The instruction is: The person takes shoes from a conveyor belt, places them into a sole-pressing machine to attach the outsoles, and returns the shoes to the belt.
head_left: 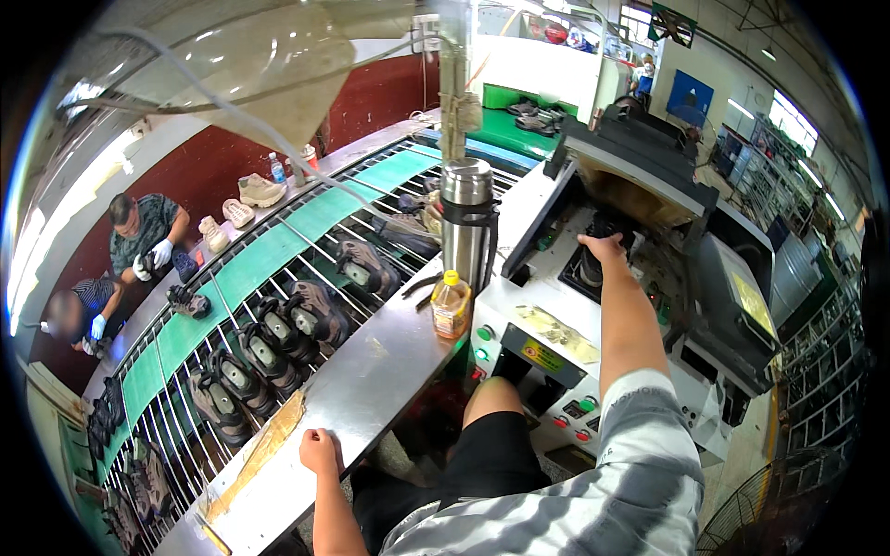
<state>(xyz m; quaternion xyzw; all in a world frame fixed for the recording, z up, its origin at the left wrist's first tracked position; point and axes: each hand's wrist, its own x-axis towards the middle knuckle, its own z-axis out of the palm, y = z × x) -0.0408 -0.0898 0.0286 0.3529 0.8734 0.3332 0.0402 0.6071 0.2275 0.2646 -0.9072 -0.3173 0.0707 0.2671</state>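
My right arm stretches into the opened press machine (pixel 547 320). There my right hand (pixel 604 248) is closed on a dark shoe (pixel 588 271), thumb out to the left; the other fingers are mostly hidden. My left hand (pixel 318 450) rests in a loose fist on the edge of the metal tabletop (pixel 371 398), with nothing seen in it. A strip of worn brown tape (pixel 255 459) runs along the tabletop beside that hand. Beyond it, several brown-and-black shoes (pixel 269 350) lie in a row on the roller conveyor (pixel 306 269).
A steel thermos (pixel 466 222), a yellow-capped bottle (pixel 451 306) and dark pliers (pixel 422 285) stand or lie between tabletop and machine. The machine's raised lid (pixel 640 157) is right behind my right hand. Two gloved co-workers (pixel 148 232) handle shoes across the conveyor. A fan (pixel 769 505) stands lower right.
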